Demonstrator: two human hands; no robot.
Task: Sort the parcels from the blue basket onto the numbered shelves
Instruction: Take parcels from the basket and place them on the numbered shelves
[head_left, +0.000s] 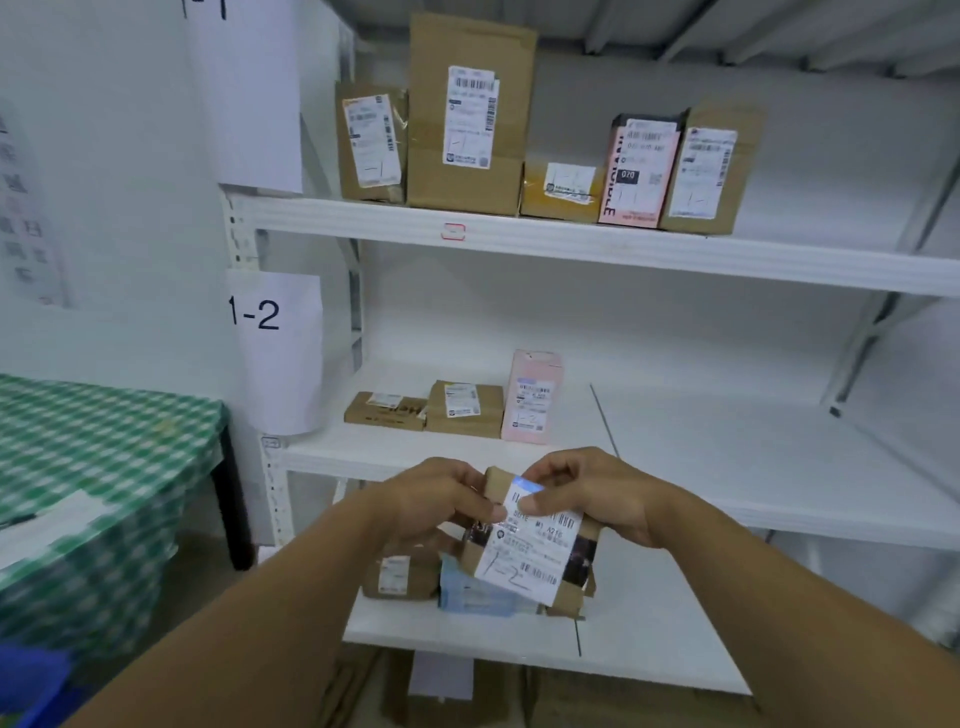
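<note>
Here both hands close on one small brown cardboard parcel (530, 558) whose white label is hand-marked "1-2". The left hand (441, 501) grips its left edge, and the right hand (597, 493) pinches its top corner, thumb on the label. Just beyond the hands, a white metal shelf (701, 441) bears a flat brown box (387, 410), a squat brown box (465, 410) and an upright pink box (531, 397). A white paper sign (278, 338) reading "1-2" hangs up-left of the left hand. Under the hands a lower shelf (649, 639) carries a brown packet (400, 574) and a pale blue packet (483, 595). The blue plastic basket (31, 680) sits far down-left, well apart.
</note>
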